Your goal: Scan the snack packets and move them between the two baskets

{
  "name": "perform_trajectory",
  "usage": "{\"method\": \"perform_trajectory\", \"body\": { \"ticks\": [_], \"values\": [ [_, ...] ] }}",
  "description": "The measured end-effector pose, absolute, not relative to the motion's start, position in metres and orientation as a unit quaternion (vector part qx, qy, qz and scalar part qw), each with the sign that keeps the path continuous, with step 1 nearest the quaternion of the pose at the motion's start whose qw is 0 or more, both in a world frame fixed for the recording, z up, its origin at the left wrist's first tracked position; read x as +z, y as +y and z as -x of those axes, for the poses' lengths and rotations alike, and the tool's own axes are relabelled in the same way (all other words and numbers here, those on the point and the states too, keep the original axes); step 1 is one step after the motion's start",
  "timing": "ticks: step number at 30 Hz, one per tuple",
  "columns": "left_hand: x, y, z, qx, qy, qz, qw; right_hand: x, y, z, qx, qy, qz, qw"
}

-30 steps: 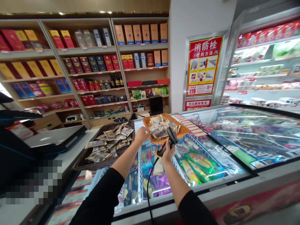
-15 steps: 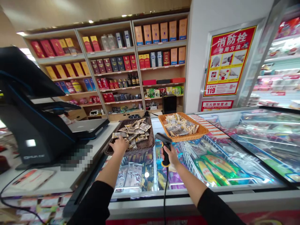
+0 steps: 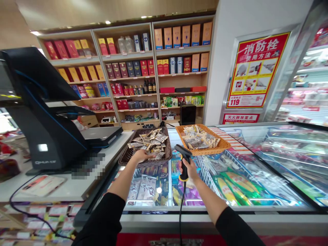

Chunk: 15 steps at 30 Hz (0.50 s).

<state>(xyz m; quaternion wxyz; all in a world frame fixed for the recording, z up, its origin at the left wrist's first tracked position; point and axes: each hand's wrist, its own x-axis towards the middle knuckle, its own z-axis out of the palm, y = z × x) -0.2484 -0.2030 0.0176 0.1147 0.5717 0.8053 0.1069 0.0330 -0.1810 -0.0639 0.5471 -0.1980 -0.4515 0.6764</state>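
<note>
My left hand point(image 3: 141, 155) reaches into the near edge of a dark wicker basket point(image 3: 130, 152) and closes on a small snack packet point(image 3: 153, 155) among several like it. My right hand point(image 3: 189, 169) grips the handle of a black corded barcode scanner point(image 3: 183, 154), held upright above the freezer glass with its head pointing left toward the dark basket. An orange wicker basket point(image 3: 220, 147) of pale wrapped snacks sits just right of the scanner.
Both baskets rest on a glass-topped chest freezer point(image 3: 251, 181) full of frozen goods. A black till terminal point(image 3: 38, 112) stands on the white counter point(image 3: 66, 191) at left. Shelves of boxed goods point(image 3: 143, 68) line the back wall; a red fire-hydrant poster point(image 3: 253, 68) hangs at right.
My left hand left the orange basket, crossed to the dark basket and moved further in onto a packet. The scanner came down and left. The view swung left, showing the till.
</note>
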Motion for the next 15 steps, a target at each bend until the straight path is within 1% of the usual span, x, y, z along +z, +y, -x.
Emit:
{"method": "perform_trajectory", "body": {
  "ticks": [1,4,5,7,9,11,12,13,15],
  "values": [
    [0.018,-0.202,0.248,0.112,0.794,-0.588,0.111,-0.065,-0.180,-0.033,0.676,-0.452,0.201,0.547],
    [0.024,-0.198,0.241,0.160,0.775,-0.611,0.029,-0.067,-0.178,-0.031,0.677,-0.455,0.201,0.542],
    [0.026,-0.196,0.236,0.164,0.772,-0.614,0.017,-0.067,-0.178,-0.031,0.679,-0.457,0.200,0.539],
    [0.028,-0.190,0.223,0.136,0.775,-0.615,0.041,-0.067,-0.178,-0.031,0.679,-0.459,0.199,0.538],
    [0.028,-0.182,0.210,0.074,0.790,-0.604,0.077,-0.065,-0.179,-0.033,0.676,-0.461,0.201,0.539],
    [0.028,-0.172,0.199,0.039,0.810,-0.579,0.077,-0.062,-0.181,-0.035,0.671,-0.463,0.209,0.540],
    [0.028,-0.168,0.196,0.051,0.819,-0.567,0.072,-0.061,-0.181,-0.035,0.668,-0.465,0.215,0.540],
    [0.029,-0.164,0.193,0.088,0.824,-0.556,0.066,-0.059,-0.182,-0.036,0.663,-0.469,0.220,0.541],
    [0.032,-0.157,0.187,0.220,0.820,-0.525,0.055,-0.056,-0.183,-0.036,0.647,-0.485,0.227,0.543]
  ]
}}
